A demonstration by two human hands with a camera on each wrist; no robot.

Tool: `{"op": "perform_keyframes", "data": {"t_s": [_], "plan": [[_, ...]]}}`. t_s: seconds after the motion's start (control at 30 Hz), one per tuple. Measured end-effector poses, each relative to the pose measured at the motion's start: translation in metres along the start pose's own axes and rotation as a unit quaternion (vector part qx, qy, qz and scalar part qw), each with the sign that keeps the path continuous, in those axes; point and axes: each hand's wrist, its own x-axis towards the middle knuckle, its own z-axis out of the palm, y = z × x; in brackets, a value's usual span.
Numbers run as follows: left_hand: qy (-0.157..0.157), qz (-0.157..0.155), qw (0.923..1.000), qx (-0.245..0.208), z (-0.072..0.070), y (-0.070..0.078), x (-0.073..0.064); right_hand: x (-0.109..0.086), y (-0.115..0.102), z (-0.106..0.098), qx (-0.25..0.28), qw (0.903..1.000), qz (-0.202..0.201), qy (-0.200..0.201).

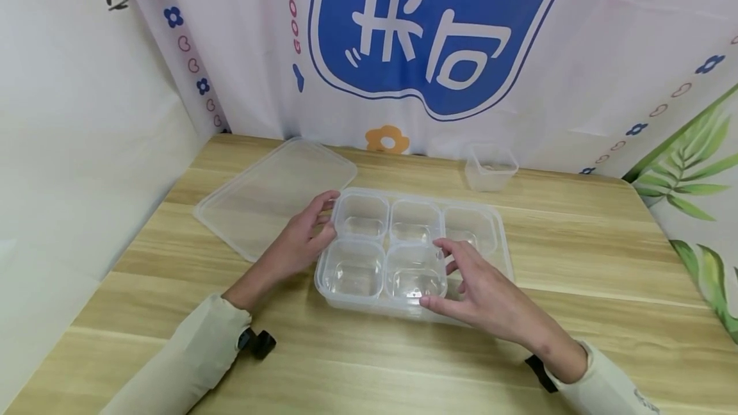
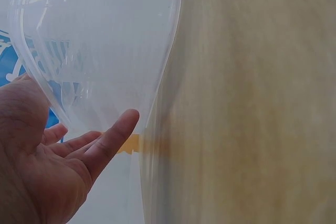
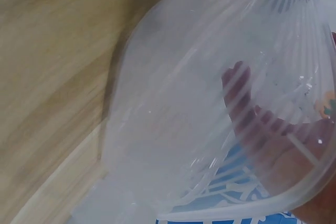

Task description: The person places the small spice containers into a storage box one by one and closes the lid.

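A large clear plastic tray (image 1: pixel 508 268) holds several small clear boxes in two rows, with the front right space bare. My right hand (image 1: pixel 490 293) grips the front middle small box (image 1: pixel 416 274) at its right end, thumb at the front rim and fingers at the back corner. My left hand (image 1: pixel 301 235) rests by the tray's left end, near the front left small box (image 1: pixel 353 271). In the left wrist view its fingers (image 2: pixel 113 142) lie loosely extended beside clear plastic. The right wrist view shows my right hand (image 3: pixel 283 150) through clear, ribbed-looking plastic.
A flat clear lid (image 1: pixel 271 194) lies behind the left hand on the wooden table (image 1: pixel 323 370). One more small clear box (image 1: pixel 490 171) stands at the back right, by the printed white curtain (image 1: pixel 576 82). A white wall covering (image 1: pixel 86 146) borders the left side.
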Motion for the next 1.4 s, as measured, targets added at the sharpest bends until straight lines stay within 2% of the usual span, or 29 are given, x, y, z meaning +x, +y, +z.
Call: {"op": "perform_keyframes", "data": {"t_s": [0.47, 0.7, 0.93, 1.17, 1.4], "plan": [[0.002, 0.007, 1.0000, -0.006, -0.001, 0.002, 0.003, 0.000, -0.003, -0.002, -0.013, 0.9999, 0.007, -0.007], [0.000, 0.011, 0.9999, -0.010, -0.001, 0.001, 0.005, 0.000, -0.004, -0.004, -0.034, 0.9994, -0.004, -0.008], [0.000, 0.008, 0.9999, -0.008, 0.001, 0.003, 0.005, -0.003, -0.005, -0.014, -0.037, 0.9993, -0.009, -0.005], [0.002, 0.001, 1.0000, -0.002, 0.000, 0.003, 0.002, 0.004, 0.001, -0.030, -0.029, 0.9987, -0.027, 0.033], [0.005, -0.006, 1.0000, -0.003, 0.001, 0.002, 0.001, 0.019, 0.023, -0.059, -0.016, 0.9964, -0.021, 0.081]]}}
